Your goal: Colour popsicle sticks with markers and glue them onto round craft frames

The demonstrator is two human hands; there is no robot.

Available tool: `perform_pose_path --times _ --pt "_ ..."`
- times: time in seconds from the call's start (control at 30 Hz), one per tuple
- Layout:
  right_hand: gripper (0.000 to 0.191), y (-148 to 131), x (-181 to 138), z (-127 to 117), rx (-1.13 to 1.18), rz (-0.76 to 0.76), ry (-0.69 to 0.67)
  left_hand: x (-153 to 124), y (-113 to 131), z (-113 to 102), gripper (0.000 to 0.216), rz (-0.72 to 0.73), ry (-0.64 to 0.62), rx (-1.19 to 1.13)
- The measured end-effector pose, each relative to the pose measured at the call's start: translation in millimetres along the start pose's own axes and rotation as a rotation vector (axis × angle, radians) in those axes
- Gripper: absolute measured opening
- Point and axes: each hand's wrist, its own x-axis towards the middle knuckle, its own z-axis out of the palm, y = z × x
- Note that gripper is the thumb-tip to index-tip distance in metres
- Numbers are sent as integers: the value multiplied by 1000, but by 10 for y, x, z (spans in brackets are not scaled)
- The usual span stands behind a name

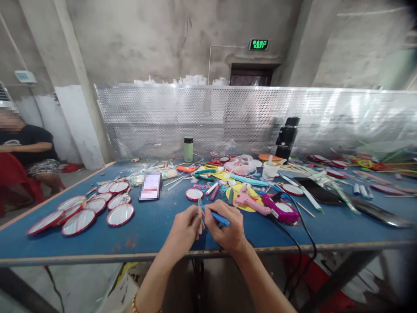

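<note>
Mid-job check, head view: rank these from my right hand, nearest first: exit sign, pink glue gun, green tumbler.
From the right hand:
1. Pink glue gun: just beyond it, to the right.
2. Green tumbler: ahead and to the left, near the table's far side.
3. Exit sign: high up, beyond the table.

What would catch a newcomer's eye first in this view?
Probably the two bare hands at the table's near edge: the left hand grips a thin pale stick upright, and the right hand holds a blue pen beside it. Next, the cluster of red-rimmed round mirrors on the table's left, and the pink glue gun to the right of the hands. High on the back wall, a green EXIT sign glows.
</note>
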Motion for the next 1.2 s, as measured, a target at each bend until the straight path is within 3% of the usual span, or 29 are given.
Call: perform_pose_path --times 1.2 --pt "11 30 -17 -3 1 1 -9 -15 45 19 26 -1 18 5"
